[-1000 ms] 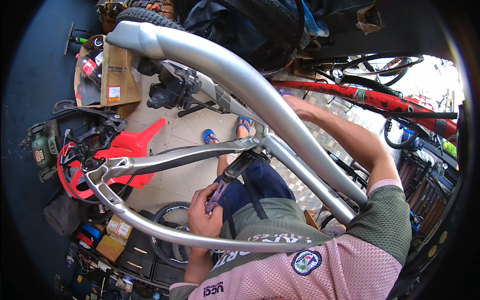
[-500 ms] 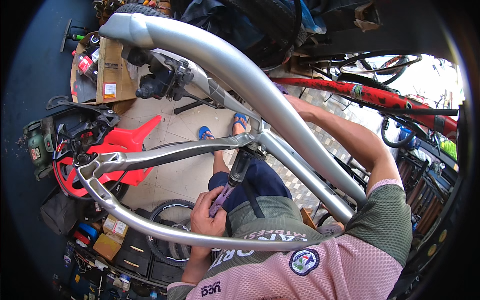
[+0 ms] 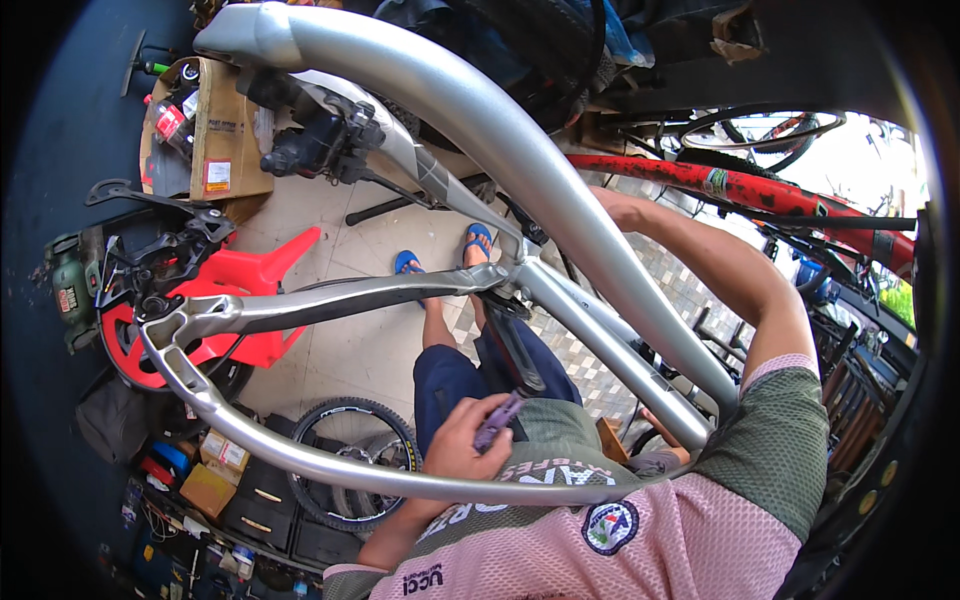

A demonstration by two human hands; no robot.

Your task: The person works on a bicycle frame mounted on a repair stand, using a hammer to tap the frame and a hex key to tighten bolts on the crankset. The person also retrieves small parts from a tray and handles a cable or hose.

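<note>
We found the left hand [image 3: 462, 447] closed, its fingers wrapped about a slim, purple, metallic-looking hand tool [image 3: 497, 424] whose upper end projected past the fingers. The tool lay in front of the wearer's green-and-pink mesh shirt [image 3: 600, 520], just beside the lower end of a long black crank arm [image 3: 515, 352]; we could not tell whether the two touched. The crank hung from the central junction of a bare, silver-grey metal bicycle frame [image 3: 500, 120].

We noted the right hand [image 3: 618, 210] at the far side of the frame's thick, bent upper tube. Its fingers were hidden behind that tube, so we could not determine its grip. The frame's curved, silver lower stay [image 3: 300, 462] crossed in front of the left forearm, and at its left end we observed a black rear derailleur [image 3: 165, 255].

Behind that end stood a bright red plastic stool [image 3: 262, 265]. Farther out we recorded a black-tyred bicycle wheel [image 3: 350, 405] beyond the lower stay, a brown cardboard box [image 3: 232, 145] holding bottles at upper left, and a scuffed red bicycle frame [image 3: 690, 178] at upper right, beyond the right forearm. Blue flip-flops [image 3: 408, 262] rested on the pale tiled floor [image 3: 350, 260].
</note>
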